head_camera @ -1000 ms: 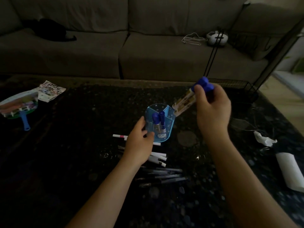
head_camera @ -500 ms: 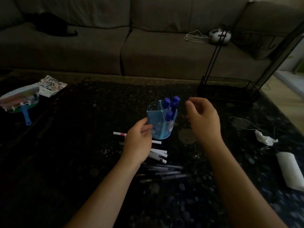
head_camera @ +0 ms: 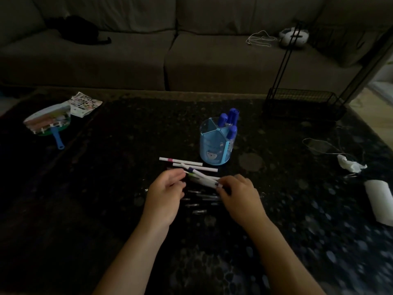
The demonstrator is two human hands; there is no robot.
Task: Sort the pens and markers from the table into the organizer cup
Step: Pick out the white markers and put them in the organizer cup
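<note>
A light-blue organizer cup [head_camera: 214, 145] with dividers stands mid-table, three blue-capped markers [head_camera: 229, 120] upright in its right compartments. In front of it lie several white markers [head_camera: 180, 161] and, nearer to me, dark pens [head_camera: 202, 198]. My left hand [head_camera: 168, 192] hovers over the left end of the white marker pile, its fingertips touching one marker's tip. My right hand [head_camera: 239, 193] closes its fingers on the right ends of a small bundle of white markers [head_camera: 205, 179]. Both hands hide part of the pens.
The dark speckled table [head_camera: 106, 188] holds a hand fan with sticker sheets [head_camera: 51, 122] at far left, a black wire basket [head_camera: 302, 103] at back right, crumpled tissue [head_camera: 350, 165], a cable and a paper roll [head_camera: 380, 201] at right. A sofa runs behind.
My right hand dropped blue-capped markers into the cup, then came down to the pile. My left hand let go of the cup and moved onto the white markers.
</note>
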